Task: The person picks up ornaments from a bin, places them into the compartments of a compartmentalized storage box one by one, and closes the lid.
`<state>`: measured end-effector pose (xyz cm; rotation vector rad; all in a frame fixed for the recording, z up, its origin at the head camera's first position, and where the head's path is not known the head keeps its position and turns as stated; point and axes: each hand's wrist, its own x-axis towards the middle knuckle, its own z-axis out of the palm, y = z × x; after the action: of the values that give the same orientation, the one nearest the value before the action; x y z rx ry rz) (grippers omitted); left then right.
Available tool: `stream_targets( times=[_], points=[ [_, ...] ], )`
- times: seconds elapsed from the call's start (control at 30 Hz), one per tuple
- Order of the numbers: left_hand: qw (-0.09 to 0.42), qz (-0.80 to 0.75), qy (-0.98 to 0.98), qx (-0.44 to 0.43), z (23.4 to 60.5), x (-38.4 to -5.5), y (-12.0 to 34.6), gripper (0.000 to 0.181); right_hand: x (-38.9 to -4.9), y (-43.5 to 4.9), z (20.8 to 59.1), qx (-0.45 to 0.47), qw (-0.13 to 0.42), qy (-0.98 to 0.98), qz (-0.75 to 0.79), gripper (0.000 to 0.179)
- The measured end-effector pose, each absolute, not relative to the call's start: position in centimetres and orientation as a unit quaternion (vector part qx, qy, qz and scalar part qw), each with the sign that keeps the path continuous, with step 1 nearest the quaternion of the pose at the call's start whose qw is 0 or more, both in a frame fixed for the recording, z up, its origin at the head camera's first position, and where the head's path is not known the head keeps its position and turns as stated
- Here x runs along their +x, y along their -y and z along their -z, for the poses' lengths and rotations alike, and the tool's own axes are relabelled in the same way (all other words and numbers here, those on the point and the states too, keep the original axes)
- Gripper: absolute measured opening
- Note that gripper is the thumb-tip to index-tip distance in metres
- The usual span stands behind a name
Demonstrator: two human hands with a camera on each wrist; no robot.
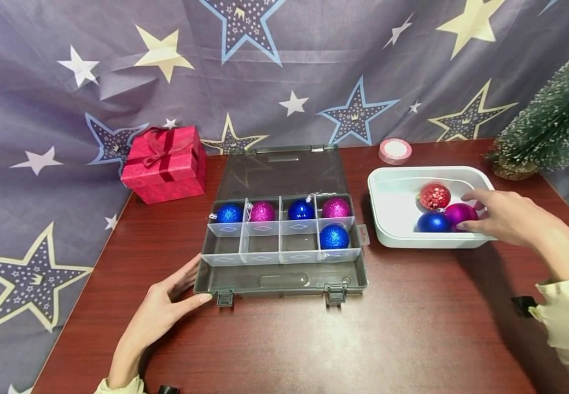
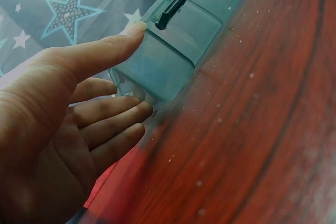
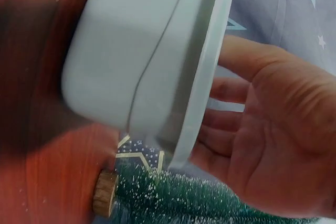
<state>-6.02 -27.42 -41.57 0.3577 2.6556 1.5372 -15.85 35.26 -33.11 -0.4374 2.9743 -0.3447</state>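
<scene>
A smoky clear divided case (image 1: 257,281) lies with its lid raised at the back. My left hand (image 1: 158,309) rests at its front left corner, thumb at the front edge and fingers fairly straight along the side. Glittery blue balls (image 1: 334,237), glittery pink balls (image 1: 336,208) and a shiny dark blue ball (image 1: 301,209) sit in separate compartments. My right hand (image 1: 516,216) reaches over the rim of the white tub (image 1: 427,241), thumb and fingers round a magenta Christmas ball (image 1: 457,213). Beside that ball are a blue ball (image 1: 434,222) and a red ball (image 1: 435,196).
Behind the case, to the left, stands a red gift box (image 1: 166,164) with a ribbon. A roll of pink tape (image 1: 395,151) lies behind the tub. At the right back is a small frosted tree (image 1: 550,120). A star-patterned cloth (image 1: 294,65) hangs behind the wooden table (image 1: 412,328).
</scene>
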Motion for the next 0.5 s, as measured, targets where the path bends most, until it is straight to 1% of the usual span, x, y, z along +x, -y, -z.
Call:
stream_targets(
  times=[0.27,0.5],
  points=[
    [0.025,-0.5,-0.857,0.119,41.7,-6.0,27.5,0.076,-16.5,-34.8,33.7,-0.152,0.075,-0.978,0.12,0.05],
    [0.034,-0.5,-0.858,0.111,41.7,-6.0,27.5,0.076,-16.8,-34.4,34.1,-0.152,0.083,-0.975,0.14,0.05]
  ],
)
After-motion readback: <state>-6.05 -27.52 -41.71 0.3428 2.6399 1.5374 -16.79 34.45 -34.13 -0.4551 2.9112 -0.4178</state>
